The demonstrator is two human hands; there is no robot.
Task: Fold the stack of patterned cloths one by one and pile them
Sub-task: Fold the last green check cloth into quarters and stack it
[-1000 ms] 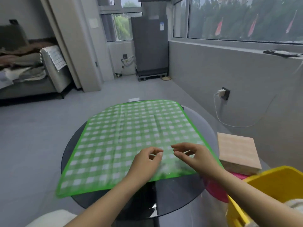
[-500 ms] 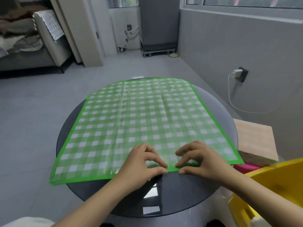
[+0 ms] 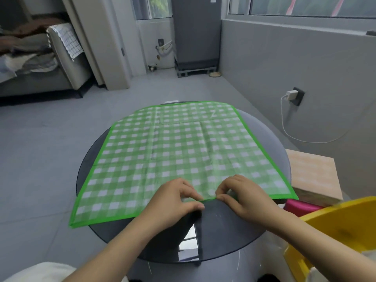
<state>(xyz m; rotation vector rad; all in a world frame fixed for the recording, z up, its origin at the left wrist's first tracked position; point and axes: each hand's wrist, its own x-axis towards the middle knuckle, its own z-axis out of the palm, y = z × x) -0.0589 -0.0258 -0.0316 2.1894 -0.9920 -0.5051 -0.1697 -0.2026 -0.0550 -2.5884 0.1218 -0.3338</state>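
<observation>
A green-and-white checked cloth with a bright green border (image 3: 183, 155) lies spread flat over a round, dark glass-topped table (image 3: 223, 237). Its left near corner hangs just past the table's rim. The person's two bare hands meet at the middle of the cloth's near edge. The left hand (image 3: 173, 200) has its fingers curled, thumb and fingertips pinching the green border. The right hand (image 3: 242, 194), just beside it, is curled the same way and pinches the same edge, which is lifted slightly between the two hands. Both forearms reach in from the bottom of the view.

To the right of the table, a pale wooden block (image 3: 313, 176) rests on a pink object (image 3: 299, 207), and a yellow plastic tub (image 3: 341, 231) sits nearest the person. Farther back stand a grey sofa piled with fabrics (image 3: 40, 64) on the left and a grey cabinet (image 3: 196, 31) by the window. A white charger (image 3: 290, 93) is plugged into a wall socket on the right.
</observation>
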